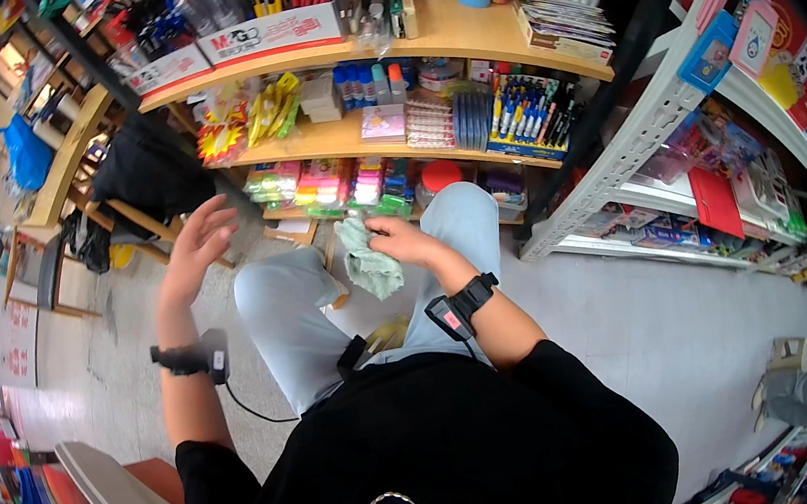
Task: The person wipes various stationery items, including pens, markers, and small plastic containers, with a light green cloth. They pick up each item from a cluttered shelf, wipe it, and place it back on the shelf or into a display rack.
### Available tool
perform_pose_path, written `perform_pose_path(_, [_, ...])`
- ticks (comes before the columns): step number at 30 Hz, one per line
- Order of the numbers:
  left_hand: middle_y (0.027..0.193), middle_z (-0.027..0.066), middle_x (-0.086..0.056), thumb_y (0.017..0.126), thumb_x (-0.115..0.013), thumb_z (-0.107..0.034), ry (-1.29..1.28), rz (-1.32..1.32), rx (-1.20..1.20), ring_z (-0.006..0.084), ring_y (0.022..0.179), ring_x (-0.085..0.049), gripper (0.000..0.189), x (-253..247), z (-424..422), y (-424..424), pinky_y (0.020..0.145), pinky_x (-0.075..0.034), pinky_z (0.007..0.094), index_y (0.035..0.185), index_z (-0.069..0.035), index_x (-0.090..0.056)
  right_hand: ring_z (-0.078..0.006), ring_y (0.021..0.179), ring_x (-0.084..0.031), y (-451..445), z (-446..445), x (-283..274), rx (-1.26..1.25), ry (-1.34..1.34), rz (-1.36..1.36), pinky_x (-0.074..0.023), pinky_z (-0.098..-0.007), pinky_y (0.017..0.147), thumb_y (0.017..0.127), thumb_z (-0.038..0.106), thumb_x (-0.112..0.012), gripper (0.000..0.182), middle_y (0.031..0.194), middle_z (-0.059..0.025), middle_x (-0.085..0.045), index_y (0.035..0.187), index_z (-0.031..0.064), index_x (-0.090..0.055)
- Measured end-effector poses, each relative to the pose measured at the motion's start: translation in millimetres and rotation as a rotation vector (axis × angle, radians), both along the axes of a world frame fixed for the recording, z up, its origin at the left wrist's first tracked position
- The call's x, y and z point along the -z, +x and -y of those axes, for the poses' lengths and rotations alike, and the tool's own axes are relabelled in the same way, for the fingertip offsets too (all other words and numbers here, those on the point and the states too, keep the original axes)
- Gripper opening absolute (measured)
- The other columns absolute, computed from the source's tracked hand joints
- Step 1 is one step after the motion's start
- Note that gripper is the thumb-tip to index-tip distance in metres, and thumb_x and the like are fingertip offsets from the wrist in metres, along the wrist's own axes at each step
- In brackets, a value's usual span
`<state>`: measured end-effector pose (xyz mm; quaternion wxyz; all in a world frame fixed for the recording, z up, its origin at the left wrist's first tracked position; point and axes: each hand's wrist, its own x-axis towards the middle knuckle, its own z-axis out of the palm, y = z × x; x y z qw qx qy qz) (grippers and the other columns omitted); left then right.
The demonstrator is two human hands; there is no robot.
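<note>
My right hand [404, 240] grips a crumpled pale green cloth [370, 263], which hangs between my bent knees. In the air to the left, my left hand [203, 233] is raised with its fingers apart and nothing in it. Before me stands a wooden shelf unit; its middle board [329, 140] carries glue sticks [353, 86], yellow packets [273, 109] and a display box of pens [527, 116]. On the low level, nearest the cloth, lie packs of highlighters [323, 185] and a jar with a red lid [439, 176].
A white metal rack [617, 143] with hanging goods stands at my right. To the left are a wooden chair [136, 228] with a black cloth item [147, 166] and a blue bag [27, 154]. A person's legs [806, 395] show at the far right. Pen boxes [271, 35] line the top board.
</note>
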<state>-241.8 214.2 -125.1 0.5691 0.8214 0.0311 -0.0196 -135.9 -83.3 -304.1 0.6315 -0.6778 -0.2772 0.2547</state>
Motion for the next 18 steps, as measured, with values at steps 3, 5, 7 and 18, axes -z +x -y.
perform_pose_path(3, [0.129, 0.0102, -0.052, 0.09, -0.062, -0.026, -0.084, -0.03, 0.049, 0.0196, 0.115, -0.052, 0.06, 26.6, 19.1, 57.7, 0.092, -0.042, 0.0311, 0.14, -0.008, -0.035, -0.0096, 0.088, -0.052, 7.0, 20.7, -3.1, 0.078, 0.013, -0.062, -0.0438, -0.0255, 0.078, 0.081, 0.01, -0.051, 0.03, 0.094, -0.0023, -0.059, 0.108, -0.0008, -0.058])
perform_pose_path(5, [0.128, 0.0106, -0.053, 0.09, -0.062, -0.025, -0.108, -0.044, 0.083, 0.0186, 0.114, -0.052, 0.06, 47.5, 30.9, 88.0, 0.091, -0.042, 0.0304, 0.14, -0.007, -0.035, -0.009, 0.088, -0.052, 10.2, 32.6, 2.9, 0.113, 0.035, -0.15, -0.0435, -0.0251, 0.078, 0.081, 0.01, -0.051, 0.029, 0.094, -0.0014, -0.058, 0.108, -0.0007, -0.057])
perform_pose_path(7, [0.128, 0.0105, -0.053, 0.089, -0.062, -0.024, -0.098, -0.051, 0.094, 0.0175, 0.112, -0.053, 0.059, 63.8, 41.4, 116.4, 0.091, -0.043, 0.0301, 0.14, -0.007, -0.035, -0.0078, 0.09, -0.051, 16.6, 37.3, 11.3, 0.135, 0.071, -0.231, -0.0421, -0.0233, 0.08, 0.082, 0.008, -0.05, 0.032, 0.098, 0.0009, -0.058, 0.112, 0.0004, -0.056])
perform_pose_path(18, [0.131, 0.013, -0.05, 0.091, -0.058, -0.019, -0.273, -0.229, -0.046, 0.0202, 0.119, -0.049, 0.055, 133.5, 77.9, 210.4, 0.098, -0.04, 0.0318, 0.139, -0.004, -0.034, -0.0097, 0.08, -0.051, 54.3, 38.5, 58.3, 0.215, 0.113, -0.333, -0.0431, -0.0263, 0.072, 0.08, 0.01, -0.051, 0.027, 0.085, -0.0006, -0.057, 0.104, 0.0003, -0.059])
